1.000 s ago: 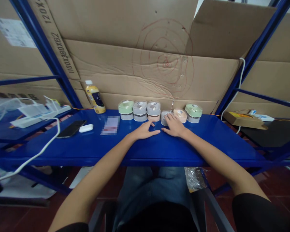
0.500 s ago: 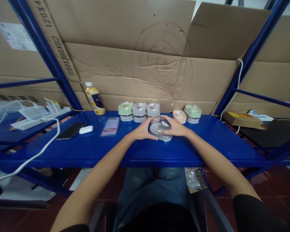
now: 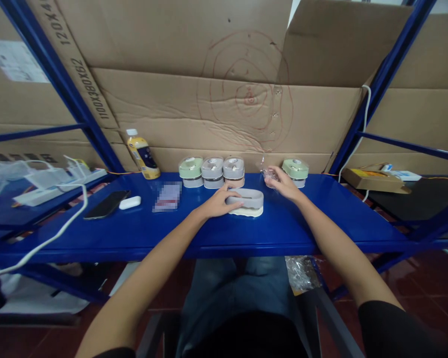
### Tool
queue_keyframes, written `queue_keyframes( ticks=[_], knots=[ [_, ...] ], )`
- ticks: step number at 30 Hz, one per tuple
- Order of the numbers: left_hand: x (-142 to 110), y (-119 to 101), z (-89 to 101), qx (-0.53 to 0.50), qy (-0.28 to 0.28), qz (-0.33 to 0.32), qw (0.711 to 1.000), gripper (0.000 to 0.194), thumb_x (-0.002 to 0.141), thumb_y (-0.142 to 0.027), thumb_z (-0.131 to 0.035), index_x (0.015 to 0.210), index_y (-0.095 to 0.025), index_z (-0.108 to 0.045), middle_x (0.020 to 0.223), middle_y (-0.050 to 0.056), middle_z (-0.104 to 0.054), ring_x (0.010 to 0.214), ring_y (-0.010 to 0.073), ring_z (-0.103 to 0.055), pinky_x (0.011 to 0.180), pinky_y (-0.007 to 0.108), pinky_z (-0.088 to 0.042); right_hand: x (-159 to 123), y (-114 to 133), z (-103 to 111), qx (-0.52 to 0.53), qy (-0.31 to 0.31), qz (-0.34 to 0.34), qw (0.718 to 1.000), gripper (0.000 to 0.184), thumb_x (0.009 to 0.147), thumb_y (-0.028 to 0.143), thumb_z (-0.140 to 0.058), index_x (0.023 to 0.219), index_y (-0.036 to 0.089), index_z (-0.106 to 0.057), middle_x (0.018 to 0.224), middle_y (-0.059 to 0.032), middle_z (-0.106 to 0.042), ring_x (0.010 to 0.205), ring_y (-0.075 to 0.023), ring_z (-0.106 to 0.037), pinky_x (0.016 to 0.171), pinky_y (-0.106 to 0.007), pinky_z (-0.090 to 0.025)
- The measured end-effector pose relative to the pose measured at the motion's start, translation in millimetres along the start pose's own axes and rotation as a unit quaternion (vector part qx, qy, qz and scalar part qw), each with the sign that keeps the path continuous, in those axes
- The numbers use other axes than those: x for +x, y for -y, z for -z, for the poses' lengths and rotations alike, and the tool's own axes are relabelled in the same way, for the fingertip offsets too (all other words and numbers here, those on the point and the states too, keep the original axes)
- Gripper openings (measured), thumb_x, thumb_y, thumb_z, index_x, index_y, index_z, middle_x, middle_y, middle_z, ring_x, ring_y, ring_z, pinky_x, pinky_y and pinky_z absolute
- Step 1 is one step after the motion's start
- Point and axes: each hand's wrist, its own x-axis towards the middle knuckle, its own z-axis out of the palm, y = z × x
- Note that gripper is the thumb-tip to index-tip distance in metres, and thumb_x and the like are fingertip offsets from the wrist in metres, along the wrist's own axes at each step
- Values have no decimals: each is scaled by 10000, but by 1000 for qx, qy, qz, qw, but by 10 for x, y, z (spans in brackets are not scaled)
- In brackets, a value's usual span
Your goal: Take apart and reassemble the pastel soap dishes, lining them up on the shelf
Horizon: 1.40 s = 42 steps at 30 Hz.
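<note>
My left hand (image 3: 224,200) rests at the left end of a grey oval box (image 3: 253,200), its thumb in front and fingers behind. The box stands on the blue table with its top open and a wavy whitish rim at its base. Farther back, my right hand (image 3: 282,185) is closed around a small clear-topped pinkish box (image 3: 271,175), which the fingers largely cover. A green box (image 3: 295,169) stands just right of that hand. Behind my left hand, a green box (image 3: 191,168) and two grey-topped boxes (image 3: 212,169) stand in a row.
Left on the blue table (image 3: 194,233) are a yellow bottle (image 3: 144,155), a blurred-out card (image 3: 167,197), a white earbud case (image 3: 130,203) and a black phone (image 3: 107,204). A white cable (image 3: 67,226) crosses the left side. Cardboard (image 3: 164,109) closes off the back.
My right hand has left the grey box and moved back and right to the pinkish box. My left hand stays at the grey box, whose clear top no longer shows on it.
</note>
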Motion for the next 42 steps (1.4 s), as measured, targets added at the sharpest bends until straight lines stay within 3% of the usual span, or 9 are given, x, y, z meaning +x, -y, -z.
queue_keyframes(
  ticks=[6,9,13,17,22,26,29,33,42],
  knots=[
    [38,131,119,27,-198,118,973,561,960,-640,-519,1150,-165,-750,1226,149,-628,1202,332,-614,1162,530,-446,4,4,38,12,-38,-10,999,617,832,571,-636,1343,233,-565,1314,-120,-686,1222,-324,-652,1065,-502,-531],
    [34,163,176,53,-238,161,956,566,986,-630,-474,1118,-154,-749,1139,149,-642,1188,332,-607,1147,527,-453,1,-4,50,21,-44,-21,999,613,849,581,-615,1356,243,-549,1333,-104,-682,1209,-309,-663,1071,-502,-528],
    [8,137,173,76,-200,134,968,544,983,-624,-484,1138,-172,-744,1168,134,-629,1205,325,-606,1162,514,-449,-8,12,47,39,-44,-39,997,651,845,592,-633,1371,217,-552,1297,-126,-695,1155,-318,-684,1031,-509,-554],
    [-23,51,115,76,-89,39,992,500,976,-605,-528,1167,-193,-739,1335,132,-570,1303,332,-572,1205,505,-411,-28,64,66,39,-18,-8,999,701,812,556,-709,1409,222,-559,1383,-139,-649,1223,-333,-656,1082,-528,-522],
    [-39,-38,40,56,18,-28,998,416,901,-591,-683,1097,-229,-746,1350,116,-562,1318,346,-568,1195,514,-416,-88,158,75,1,118,69,991,760,785,481,-804,1466,255,-554,1410,-119,-637,1334,-329,-595,1155,-541,-463],
    [-35,-8,0,40,31,-11,999,634,742,-578,-852,1218,-213,-647,1319,129,-604,1268,366,-595,1126,555,-468,-140,222,-11,4,215,121,969,815,750,477,-854,1479,257,-563,1441,-112,-634,1345,-319,-599,1176,-548,-447],
    [-25,26,-46,0,11,-2,1000,916,637,-580,-927,1364,-192,-528,1340,167,-615,1253,395,-612,1072,572,-502,-176,264,-115,-28,228,158,960,850,723,487,-887,1485,285,-571,1465,-99,-623,1338,-324,-599,1172,-560,-447],
    [-8,30,-107,-61,0,-3,998,1155,615,-547,-952,1527,-196,-338,1442,211,-579,1315,407,-601,1078,571,-500,-220,305,-266,-74,243,204,945,848,738,472,-885,1504,305,-561,1442,-92,-627,1323,-326,-596,1150,-550,-461],
    [-14,33,-72,-58,15,2,998,1137,677,-496,-935,1579,-232,-296,1541,194,-526,1400,401,-551,1142,564,-460,-254,318,-381,-122,242,147,951,859,806,541,-829,1562,308,-493,1390,-112,-603,1272,-317,-609,1120,-515,-476]
  ],
)
